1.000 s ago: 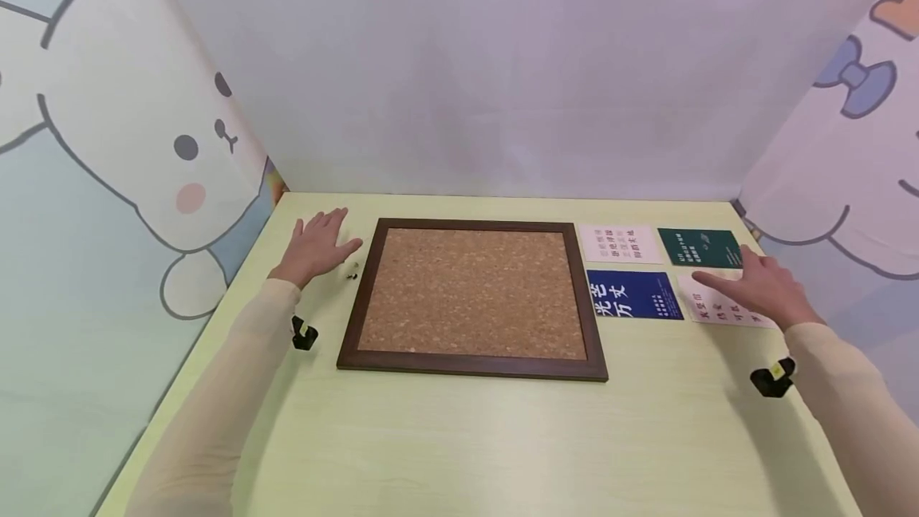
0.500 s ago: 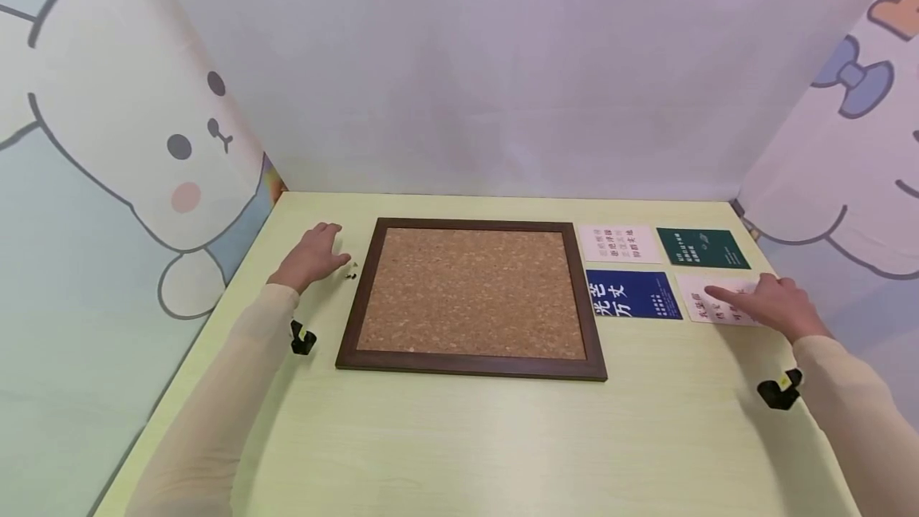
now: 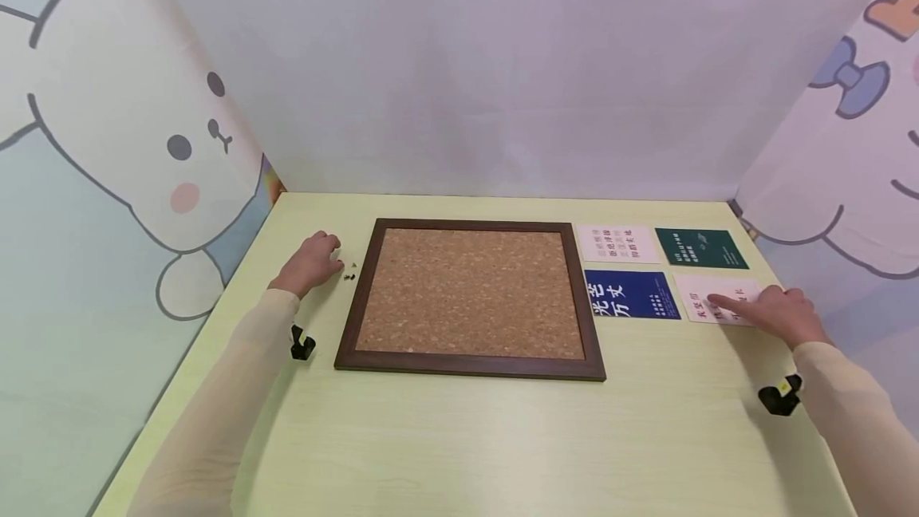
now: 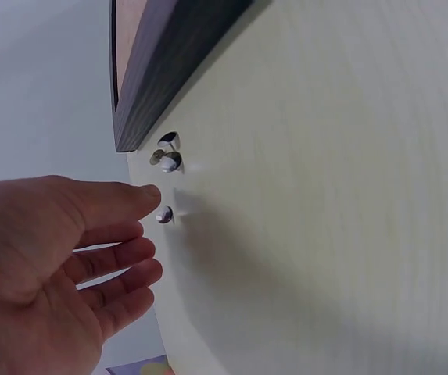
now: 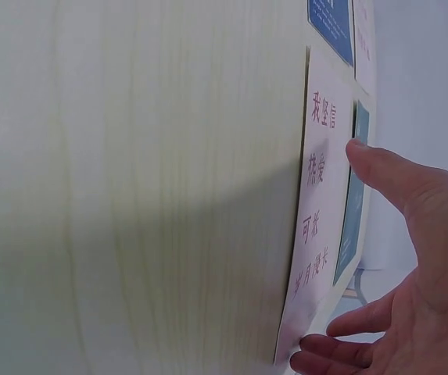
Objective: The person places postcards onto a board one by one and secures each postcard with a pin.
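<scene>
On the table left of the cork board point(image 3: 470, 294), my left hand point(image 3: 309, 263) is bent toward several small shiny metal thumbtacks point(image 3: 349, 277). In the left wrist view, one thumbtack point(image 4: 165, 215) lies apart, just beyond the thumb tip, and the others point(image 4: 170, 162) cluster near the frame's corner. Nothing is held between these fingers. My right hand point(image 3: 778, 313) is over the pale pink card point(image 5: 317, 195) with red lettering, nearest me on the right. Its thumb stretches across the card, and its fingertips are by the card's right end; whether they touch it I cannot tell.
A blue card point(image 3: 635, 294) lies against the board's dark wooden frame point(image 3: 470, 364). Behind are another pale pink card point(image 3: 619, 244) and a dark green card point(image 3: 702, 249). A pale curtain point(image 3: 467, 102) hangs behind the table, with cartoon-printed cloth on both sides.
My left hand has drawn back and lowered beside the thumbtacks, its fingers bending more. My right hand has come down from the green card's edge to the near pink card.
</scene>
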`<state>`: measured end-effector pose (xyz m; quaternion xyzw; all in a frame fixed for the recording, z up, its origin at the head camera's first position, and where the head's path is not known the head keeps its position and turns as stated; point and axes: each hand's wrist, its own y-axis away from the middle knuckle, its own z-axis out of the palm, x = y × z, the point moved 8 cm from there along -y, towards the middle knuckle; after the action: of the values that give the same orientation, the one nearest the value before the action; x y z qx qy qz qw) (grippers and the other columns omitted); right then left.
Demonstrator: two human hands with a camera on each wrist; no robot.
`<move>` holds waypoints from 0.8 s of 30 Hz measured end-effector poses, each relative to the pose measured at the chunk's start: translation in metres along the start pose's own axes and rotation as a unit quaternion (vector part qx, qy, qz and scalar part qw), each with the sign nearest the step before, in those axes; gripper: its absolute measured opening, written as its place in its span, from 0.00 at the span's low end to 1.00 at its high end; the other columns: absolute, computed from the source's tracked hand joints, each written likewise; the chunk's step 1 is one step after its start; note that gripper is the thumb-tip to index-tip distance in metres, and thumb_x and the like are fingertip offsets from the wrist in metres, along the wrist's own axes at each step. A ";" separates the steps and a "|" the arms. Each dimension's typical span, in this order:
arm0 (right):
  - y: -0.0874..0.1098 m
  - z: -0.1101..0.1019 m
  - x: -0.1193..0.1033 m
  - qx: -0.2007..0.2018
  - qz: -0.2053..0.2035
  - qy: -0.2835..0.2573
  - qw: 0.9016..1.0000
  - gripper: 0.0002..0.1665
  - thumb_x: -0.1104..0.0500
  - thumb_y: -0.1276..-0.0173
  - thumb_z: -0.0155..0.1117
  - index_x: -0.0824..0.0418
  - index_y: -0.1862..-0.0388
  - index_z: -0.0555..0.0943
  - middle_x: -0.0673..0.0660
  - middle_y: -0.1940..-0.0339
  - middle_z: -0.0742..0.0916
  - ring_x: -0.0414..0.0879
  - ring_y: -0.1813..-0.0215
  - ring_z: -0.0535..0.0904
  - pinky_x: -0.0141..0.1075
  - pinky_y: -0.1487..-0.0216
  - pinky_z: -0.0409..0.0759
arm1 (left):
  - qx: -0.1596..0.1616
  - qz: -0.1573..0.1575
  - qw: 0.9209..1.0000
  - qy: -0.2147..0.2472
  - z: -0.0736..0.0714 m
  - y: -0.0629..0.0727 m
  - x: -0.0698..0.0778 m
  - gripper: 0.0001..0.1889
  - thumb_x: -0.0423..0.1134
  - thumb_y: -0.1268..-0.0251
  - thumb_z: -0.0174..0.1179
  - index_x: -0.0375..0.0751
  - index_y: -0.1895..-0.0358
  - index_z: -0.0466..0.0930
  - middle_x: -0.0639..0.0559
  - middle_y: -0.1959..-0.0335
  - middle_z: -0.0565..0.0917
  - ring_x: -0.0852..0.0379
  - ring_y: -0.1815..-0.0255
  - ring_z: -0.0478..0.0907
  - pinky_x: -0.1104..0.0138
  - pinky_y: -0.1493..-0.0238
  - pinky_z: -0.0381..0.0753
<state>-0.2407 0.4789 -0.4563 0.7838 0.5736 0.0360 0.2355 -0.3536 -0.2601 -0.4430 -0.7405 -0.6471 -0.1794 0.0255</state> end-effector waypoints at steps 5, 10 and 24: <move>-0.001 0.000 0.001 0.006 -0.001 0.006 1.000 0.67 0.22 0.38 0.49 0.92 0.49 0.60 0.85 0.58 0.63 0.74 0.57 0.63 0.58 0.61 0.71 | -0.008 0.004 1.000 -0.005 0.005 -0.004 0.001 0.22 0.35 0.31 0.53 0.24 0.38 0.69 0.30 0.43 0.70 0.38 0.47 0.72 0.49 0.49 0.73; 0.000 0.001 0.001 0.012 0.007 0.004 1.000 0.66 0.22 0.40 0.52 0.91 0.51 0.64 0.83 0.60 0.64 0.72 0.57 0.62 0.56 0.62 0.70 | -0.006 0.008 1.000 -0.017 0.008 -0.005 0.002 0.20 0.33 0.33 0.53 0.24 0.42 0.72 0.31 0.48 0.73 0.43 0.56 0.72 0.53 0.55 0.73; -0.008 0.001 0.006 -0.013 0.022 0.004 1.000 0.67 0.22 0.42 0.55 0.91 0.50 0.65 0.83 0.57 0.69 0.72 0.53 0.57 0.58 0.57 0.68 | 0.003 0.016 1.000 -0.015 0.006 -0.003 0.007 0.15 0.30 0.35 0.55 0.25 0.47 0.76 0.33 0.53 0.76 0.45 0.58 0.72 0.52 0.53 0.74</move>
<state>-0.2459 0.4859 -0.4614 0.7929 0.5565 0.0517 0.2427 -0.3541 -0.2513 -0.4470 -0.7536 -0.6356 -0.1662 0.0209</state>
